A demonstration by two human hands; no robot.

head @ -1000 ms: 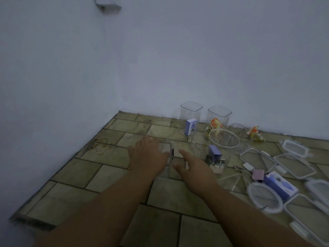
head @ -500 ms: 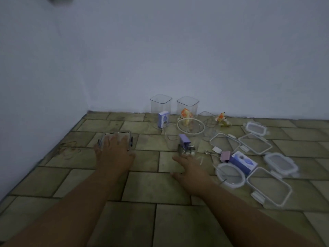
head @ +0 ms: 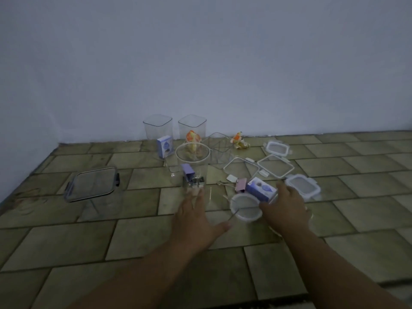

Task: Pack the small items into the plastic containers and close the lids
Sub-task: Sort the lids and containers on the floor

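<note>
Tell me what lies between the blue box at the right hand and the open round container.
The pink binder clip lies between the blue box and the round container, right beside the box. Carried above it, nothing visible blocks the way; the container's top is open.

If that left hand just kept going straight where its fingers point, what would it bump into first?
Most likely the round clear container right ahead of the left hand, the one holding a purple item. Its fingertips look nearly at its base, though depth is unclear.
</note>
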